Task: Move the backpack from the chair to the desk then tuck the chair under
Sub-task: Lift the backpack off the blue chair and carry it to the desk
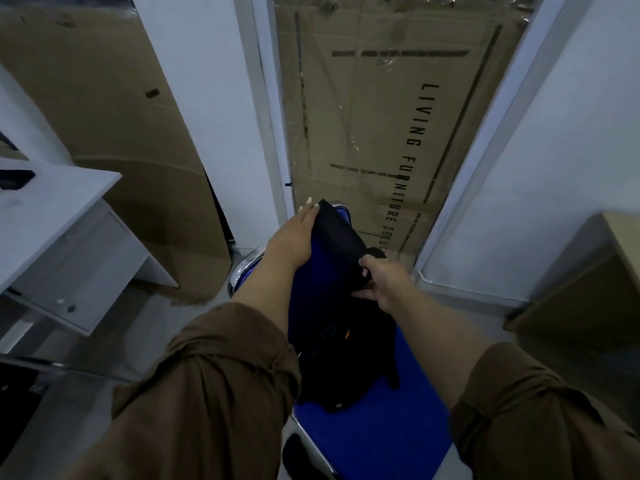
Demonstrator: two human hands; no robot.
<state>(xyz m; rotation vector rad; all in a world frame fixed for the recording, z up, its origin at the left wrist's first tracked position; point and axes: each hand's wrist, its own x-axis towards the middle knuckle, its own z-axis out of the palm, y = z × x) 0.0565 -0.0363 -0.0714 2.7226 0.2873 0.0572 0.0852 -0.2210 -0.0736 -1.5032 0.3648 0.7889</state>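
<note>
A black backpack [343,341] sits on the blue padded chair [374,441], leaning against its blue backrest. My left hand [294,237] rests flat along the backpack's upper left edge, fingers reaching to its top. My right hand [377,282] is closed on the backpack's upper right side, gripping the black fabric. The white desk [59,206] stands at the left, its top at about hand height. The chair's chrome frame [242,268] shows to the left of the seat.
Large flat cardboard cartons [381,126] lean against the wall behind the chair and at the left. A white drawer unit [79,271] hangs under the desk. A cardboard box [588,282] stands at the right. White partitions flank the chair.
</note>
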